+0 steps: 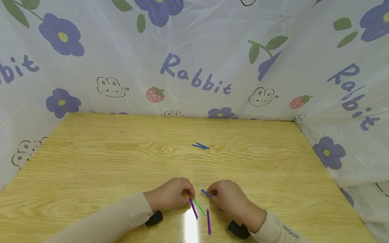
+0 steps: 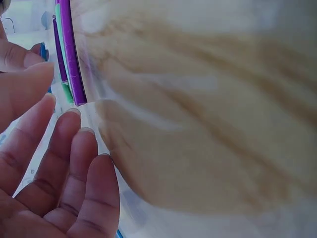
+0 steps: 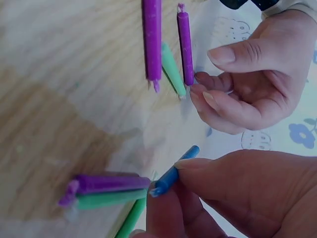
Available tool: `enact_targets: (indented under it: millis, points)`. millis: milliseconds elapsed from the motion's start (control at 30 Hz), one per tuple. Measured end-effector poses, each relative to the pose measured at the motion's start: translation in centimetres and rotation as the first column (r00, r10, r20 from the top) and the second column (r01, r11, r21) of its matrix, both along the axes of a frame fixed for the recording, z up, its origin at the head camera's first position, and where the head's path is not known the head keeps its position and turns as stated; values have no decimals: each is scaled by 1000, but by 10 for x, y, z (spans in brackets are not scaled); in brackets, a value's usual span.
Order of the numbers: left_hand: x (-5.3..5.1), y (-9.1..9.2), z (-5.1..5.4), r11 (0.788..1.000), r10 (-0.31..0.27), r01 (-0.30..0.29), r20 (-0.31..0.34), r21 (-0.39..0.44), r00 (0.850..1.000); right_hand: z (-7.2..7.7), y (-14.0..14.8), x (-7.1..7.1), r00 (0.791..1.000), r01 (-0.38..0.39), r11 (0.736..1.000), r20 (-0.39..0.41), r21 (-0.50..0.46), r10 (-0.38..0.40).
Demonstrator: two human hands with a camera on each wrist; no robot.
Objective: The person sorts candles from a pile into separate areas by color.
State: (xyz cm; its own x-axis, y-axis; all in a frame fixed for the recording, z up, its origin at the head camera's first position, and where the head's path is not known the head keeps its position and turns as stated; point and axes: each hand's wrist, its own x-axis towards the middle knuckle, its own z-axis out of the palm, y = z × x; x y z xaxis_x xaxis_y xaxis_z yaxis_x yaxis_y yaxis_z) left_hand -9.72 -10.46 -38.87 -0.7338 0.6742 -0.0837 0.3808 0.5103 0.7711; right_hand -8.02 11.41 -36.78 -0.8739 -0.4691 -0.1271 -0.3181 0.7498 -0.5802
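Head: right fingers (image 1: 215,186) partly hide blue stick (image 1: 205,192)

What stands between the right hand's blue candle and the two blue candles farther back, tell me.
Nothing visible: in the head view, only tabletop shows between the blue candle in the right hand and the two blue candles farther back. The left hand is off to the left.

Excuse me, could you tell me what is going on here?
At a wooden table, a person's right hand pinches a blue stick. The left hand appears to hold nothing, close to a purple stick and a green stick. Another purple stick lies nearby, and two blue sticks lie farther back.
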Motion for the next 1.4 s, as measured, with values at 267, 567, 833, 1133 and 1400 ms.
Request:
enact_targets:
  millis: [267, 567, 833, 1133, 1400]
  points:
    - [-2, 3, 3, 998, -42, 42, 5, -53, 999, 3, 2, -5, 999, 26, 999, -23, 30, -25]
    - [-5, 7, 2, 994, -74, 75, 17, -81, 997, 7, 4, -12, 996, 86, 995, -37, 50, -84]
    - [-5, 11, 3, 993, -84, 88, 52, -82, 995, 6, 8, -23, 988, 132, 991, -82, 20, -130]
    - [-6, 12, 4, 994, -67, 76, 122, -75, 990, 1, 14, -39, 988, 135, 991, -74, -5, -135]
    - [-6, 13, 6, 996, -54, 66, 162, -64, 985, 1, 17, -57, 988, 152, 988, 8, -31, -152]
